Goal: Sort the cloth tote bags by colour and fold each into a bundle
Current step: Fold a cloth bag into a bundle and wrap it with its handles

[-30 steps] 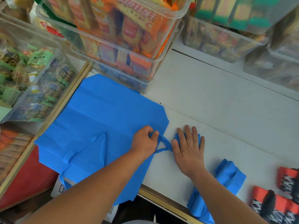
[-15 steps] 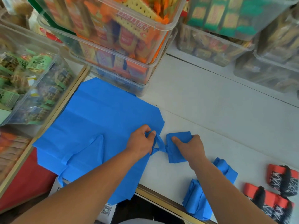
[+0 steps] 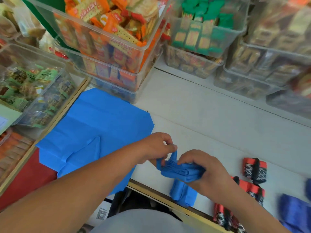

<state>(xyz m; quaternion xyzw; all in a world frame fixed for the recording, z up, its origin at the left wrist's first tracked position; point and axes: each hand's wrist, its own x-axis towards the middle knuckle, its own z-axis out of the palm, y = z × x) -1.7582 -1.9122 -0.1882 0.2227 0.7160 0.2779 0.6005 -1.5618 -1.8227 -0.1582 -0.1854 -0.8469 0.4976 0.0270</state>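
A folded blue tote bundle is held just above the white counter. My right hand grips its body, fingers curled round it. My left hand pinches the bundle's blue strap, which sticks up between the two hands. A flat, unfolded blue tote lies to the left, its handle loop showing and part of it hanging over the counter's front edge. A finished blue bundle sits near the front edge below my hands. Red-and-black patterned bundles lie to the right.
Clear plastic bins of packaged snacks are stacked along the back and left of the counter. A dark blue cloth lies at the lower right. The wooden counter edge runs along the front, with a red panel below left.
My right hand went from pressing the small blue fold flat on the counter to gripping it as a lifted bundle. My left hand moved right with the strap, closer to the right hand.
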